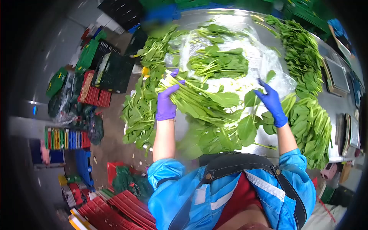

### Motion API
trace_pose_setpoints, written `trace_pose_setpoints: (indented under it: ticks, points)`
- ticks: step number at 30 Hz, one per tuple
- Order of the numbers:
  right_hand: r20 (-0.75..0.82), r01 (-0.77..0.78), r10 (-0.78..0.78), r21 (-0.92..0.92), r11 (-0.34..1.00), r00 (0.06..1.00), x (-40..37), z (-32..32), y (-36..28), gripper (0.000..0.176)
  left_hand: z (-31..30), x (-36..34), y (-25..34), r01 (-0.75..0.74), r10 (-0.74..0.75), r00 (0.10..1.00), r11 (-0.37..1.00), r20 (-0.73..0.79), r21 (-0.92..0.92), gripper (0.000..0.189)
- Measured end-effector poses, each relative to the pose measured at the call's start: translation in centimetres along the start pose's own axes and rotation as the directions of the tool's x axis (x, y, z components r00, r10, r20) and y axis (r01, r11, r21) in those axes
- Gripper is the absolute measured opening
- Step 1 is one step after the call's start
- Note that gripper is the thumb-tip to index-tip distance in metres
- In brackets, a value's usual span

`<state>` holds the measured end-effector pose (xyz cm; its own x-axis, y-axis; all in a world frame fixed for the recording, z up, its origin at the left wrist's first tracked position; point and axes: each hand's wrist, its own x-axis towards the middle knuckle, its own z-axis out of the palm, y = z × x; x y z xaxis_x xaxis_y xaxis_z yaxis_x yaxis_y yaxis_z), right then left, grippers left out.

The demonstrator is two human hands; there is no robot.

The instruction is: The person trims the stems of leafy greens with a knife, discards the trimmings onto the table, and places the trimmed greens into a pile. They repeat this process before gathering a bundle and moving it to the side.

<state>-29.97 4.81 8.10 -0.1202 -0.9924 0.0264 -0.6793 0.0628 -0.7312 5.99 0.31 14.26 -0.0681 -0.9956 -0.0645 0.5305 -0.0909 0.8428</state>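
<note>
A bunch of leafy greens (199, 103) with long pale-green stems is gripped near its stem ends by my left hand (168, 101), in a purple glove. The leaves fan out to the right, over the near side of the metal table. My right hand (272, 101), in a blue-purple glove, has thumb and fingers apart at the leaf tips, right beside a broad leaf (251, 98). Behind the held bunch, another pile of greens (220, 63) lies on clear plastic sheeting (281, 74). Small cut stem pieces (234, 85) are scattered between.
More greens are heaped along the left edge (138, 119), with long rows at the right (303, 57). Flat scale-like devices (335, 76) stand beyond the right edge. Green and red crates (97, 94) are stacked on the floor at left. Another person's blue sleeve (336, 27) shows far right.
</note>
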Motion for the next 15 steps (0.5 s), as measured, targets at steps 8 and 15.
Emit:
trace_pose_setpoints:
  ticks: [8, 15]
  points:
    - [0.269, 0.269, -0.396, 0.405, 0.874, 0.878, -3.9, 1.4, -7.4, 0.112, 12.1, -1.3, -4.9, 0.146, -0.147, 0.97, 0.989, 0.194, 0.017, 0.056]
    - [0.134, -0.051, -0.05, 0.661, 0.749, 0.99, -8.2, 0.6, 1.5, 0.091, 18.1, -0.4, -16.5, 0.281, -0.29, 0.947, 0.956, 0.136, 0.078, 0.051]
